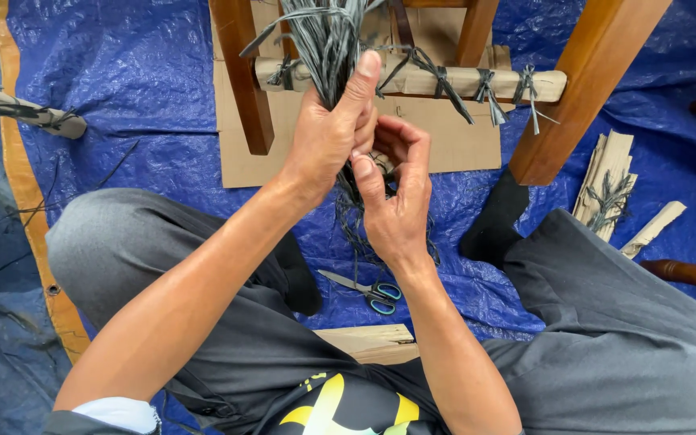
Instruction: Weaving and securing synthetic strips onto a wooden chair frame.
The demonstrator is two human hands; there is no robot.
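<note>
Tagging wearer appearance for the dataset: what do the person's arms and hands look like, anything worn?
Both forearms are bare, with no gloves, watch or rings visible on the left hand or the right hand. A pale, light-coloured sleeve edge shows at the left upper arm. No sleeve shows on the right arm. No markings can be seen.

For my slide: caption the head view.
Left hand grips a dark strand bundle; right hand works its base.
</note>
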